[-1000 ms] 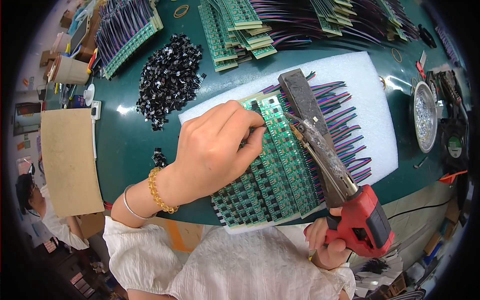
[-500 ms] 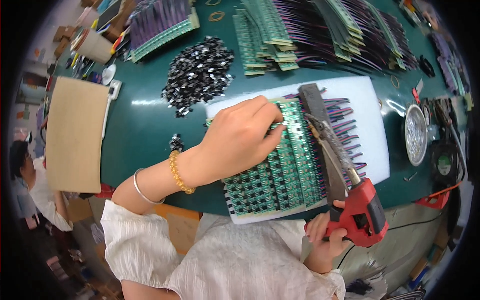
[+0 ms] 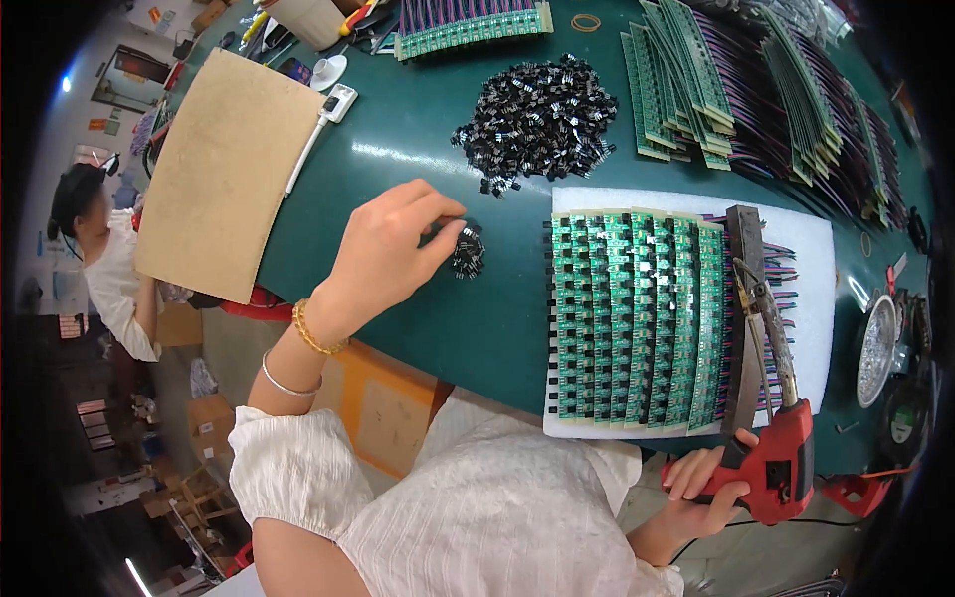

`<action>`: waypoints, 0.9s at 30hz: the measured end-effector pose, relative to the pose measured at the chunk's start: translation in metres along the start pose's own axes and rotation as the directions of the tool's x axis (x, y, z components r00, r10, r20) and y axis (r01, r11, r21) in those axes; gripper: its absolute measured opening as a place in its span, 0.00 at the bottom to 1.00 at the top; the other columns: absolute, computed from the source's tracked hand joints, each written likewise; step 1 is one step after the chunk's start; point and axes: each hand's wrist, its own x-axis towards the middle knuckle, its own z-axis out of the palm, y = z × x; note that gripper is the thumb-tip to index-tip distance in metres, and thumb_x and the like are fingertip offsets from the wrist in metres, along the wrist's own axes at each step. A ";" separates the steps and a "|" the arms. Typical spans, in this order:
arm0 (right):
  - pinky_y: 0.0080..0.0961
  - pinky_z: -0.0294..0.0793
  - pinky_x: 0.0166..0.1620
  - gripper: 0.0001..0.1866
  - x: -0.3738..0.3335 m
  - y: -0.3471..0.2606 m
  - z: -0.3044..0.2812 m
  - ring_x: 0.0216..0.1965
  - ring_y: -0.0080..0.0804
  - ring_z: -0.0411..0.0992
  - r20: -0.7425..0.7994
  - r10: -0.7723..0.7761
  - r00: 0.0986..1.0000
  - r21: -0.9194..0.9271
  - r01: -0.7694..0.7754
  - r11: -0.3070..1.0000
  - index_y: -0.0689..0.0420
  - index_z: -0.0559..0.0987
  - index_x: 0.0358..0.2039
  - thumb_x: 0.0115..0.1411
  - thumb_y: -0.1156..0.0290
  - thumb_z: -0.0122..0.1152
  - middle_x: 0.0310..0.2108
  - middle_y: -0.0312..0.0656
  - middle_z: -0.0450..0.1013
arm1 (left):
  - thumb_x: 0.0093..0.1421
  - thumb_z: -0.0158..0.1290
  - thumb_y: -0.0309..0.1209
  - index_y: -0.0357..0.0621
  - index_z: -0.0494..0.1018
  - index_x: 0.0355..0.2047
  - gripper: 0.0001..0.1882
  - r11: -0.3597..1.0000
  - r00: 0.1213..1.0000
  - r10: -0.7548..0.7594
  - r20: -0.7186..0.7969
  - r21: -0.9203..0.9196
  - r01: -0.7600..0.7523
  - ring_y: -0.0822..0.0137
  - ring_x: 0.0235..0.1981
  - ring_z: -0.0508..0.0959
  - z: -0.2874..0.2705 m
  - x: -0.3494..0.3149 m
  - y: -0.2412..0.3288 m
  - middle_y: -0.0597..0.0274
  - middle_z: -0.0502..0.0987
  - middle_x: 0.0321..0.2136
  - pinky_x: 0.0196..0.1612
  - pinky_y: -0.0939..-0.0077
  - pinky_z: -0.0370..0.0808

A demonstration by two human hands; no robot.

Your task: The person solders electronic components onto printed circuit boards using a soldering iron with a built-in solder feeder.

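My left hand (image 3: 386, 249) hovers at a small heap of black components (image 3: 469, 251), thumb and forefinger tips pinched together at its near edge; what lies between them is too small to make out. My right hand (image 3: 704, 491) is wrapped round the handle of a red soldering gun (image 3: 771, 463). The gun's long metal tip points up over a dark metal bar (image 3: 742, 328). The bar lies across the wired ends of a row of green circuit boards (image 3: 637, 318), side by side on a white foam pad (image 3: 811, 298). Small black parts sit along the boards in columns.
A larger pile of black components (image 3: 542, 119) lies beyond the foam. Stacks of wired green boards (image 3: 686, 90) fill the far right. At right stands a round metal dish (image 3: 875, 350). A tan board (image 3: 234, 169) and white power strip (image 3: 320, 139) are at left; another person (image 3: 109, 239) sits beyond.
My left hand has moved left off the circuit boards to the small component heap. The view has shifted, and the soldering gun stays in my right hand over the bar.
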 end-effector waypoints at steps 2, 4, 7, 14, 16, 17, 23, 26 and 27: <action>0.20 0.60 0.13 0.34 0.000 0.001 -0.002 0.08 0.21 0.55 0.019 0.005 1.000 0.006 -0.005 1.000 0.67 0.58 0.58 0.67 0.48 0.48 0.12 0.34 0.58 | 0.54 0.58 0.25 0.41 0.76 0.29 0.03 1.000 1.000 0.024 -0.006 -0.006 -0.024 0.62 0.25 0.77 0.003 0.000 0.000 0.61 0.75 0.25 0.29 0.70 0.74; 0.20 0.61 0.13 0.34 -0.001 0.002 -0.002 0.08 0.21 0.55 0.019 0.002 1.000 0.006 -0.002 1.000 0.67 0.57 0.58 0.67 0.48 0.48 0.12 0.34 0.58 | 0.54 0.58 0.26 0.40 0.76 0.29 0.04 0.998 0.996 0.058 0.064 0.034 -0.060 0.59 0.27 0.77 0.004 0.003 0.001 0.61 0.75 0.25 0.30 0.66 0.75; 0.20 0.61 0.14 0.34 -0.002 0.004 -0.003 0.08 0.21 0.56 0.016 -0.003 1.000 0.010 0.003 1.000 0.67 0.57 0.58 0.68 0.49 0.48 0.12 0.34 0.59 | 0.54 0.57 0.27 0.40 0.76 0.30 0.04 0.995 0.990 0.058 0.131 0.069 -0.067 0.57 0.28 0.77 0.000 0.005 0.004 0.60 0.74 0.24 0.31 0.65 0.75; 0.24 0.65 0.17 0.34 -0.003 0.005 -0.004 0.11 0.24 0.60 0.121 -0.009 0.993 0.088 -0.002 0.996 0.66 0.57 0.59 0.66 0.52 0.54 0.13 0.34 0.61 | 0.49 0.57 0.17 0.38 0.75 0.29 0.07 0.975 0.998 -0.063 0.022 -0.211 0.066 0.67 0.23 0.77 -0.008 0.008 0.025 0.58 0.76 0.25 0.29 0.77 0.75; 0.25 0.66 0.18 0.34 -0.006 0.002 -0.001 0.11 0.24 0.60 0.075 0.009 0.997 0.044 -0.012 0.999 0.66 0.57 0.59 0.65 0.54 0.57 0.14 0.35 0.62 | 0.48 0.58 0.16 0.37 0.75 0.30 0.08 0.952 1.000 0.011 0.025 -0.307 -0.003 0.67 0.23 0.77 -0.004 0.007 0.053 0.58 0.76 0.25 0.29 0.77 0.76; 0.26 0.67 0.19 0.34 -0.005 -0.004 0.004 0.12 0.25 0.61 0.066 0.039 0.997 0.030 -0.041 0.999 0.66 0.57 0.58 0.64 0.56 0.59 0.14 0.35 0.62 | 0.47 0.58 0.16 0.37 0.76 0.30 0.09 0.929 0.999 0.052 0.009 -0.368 -0.045 0.66 0.24 0.78 -0.006 0.007 0.069 0.58 0.76 0.25 0.29 0.77 0.76; 0.20 0.68 0.23 0.34 -0.012 -0.016 0.015 0.17 0.25 0.65 0.023 0.074 0.997 -0.141 -0.070 0.988 0.62 0.56 0.61 0.60 0.68 0.62 0.22 0.42 0.69 | 0.45 0.60 0.18 0.38 0.77 0.31 0.11 0.683 0.922 0.387 0.010 -0.675 -0.280 0.64 0.25 0.76 0.024 -0.001 0.147 0.60 0.75 0.26 0.26 0.76 0.74; 0.17 0.68 0.24 0.37 -0.015 -0.018 0.021 0.19 0.24 0.67 -0.034 0.160 0.987 -0.161 -0.163 0.973 0.60 0.53 0.63 0.58 0.73 0.62 0.28 0.45 0.72 | 0.42 0.60 0.21 0.38 0.77 0.30 0.11 0.580 0.875 0.479 -0.073 -0.721 -0.379 0.65 0.25 0.74 0.046 -0.010 0.161 0.61 0.73 0.27 0.24 0.75 0.71; 0.17 0.68 0.24 0.37 -0.015 -0.019 0.021 0.19 0.24 0.67 -0.037 0.160 0.986 -0.158 -0.164 0.974 0.60 0.53 0.63 0.58 0.73 0.62 0.28 0.45 0.72 | 0.41 0.59 0.23 0.38 0.77 0.30 0.12 0.564 0.860 0.498 -0.110 -0.712 -0.418 0.66 0.24 0.73 0.053 -0.012 0.164 0.62 0.72 0.27 0.23 0.75 0.70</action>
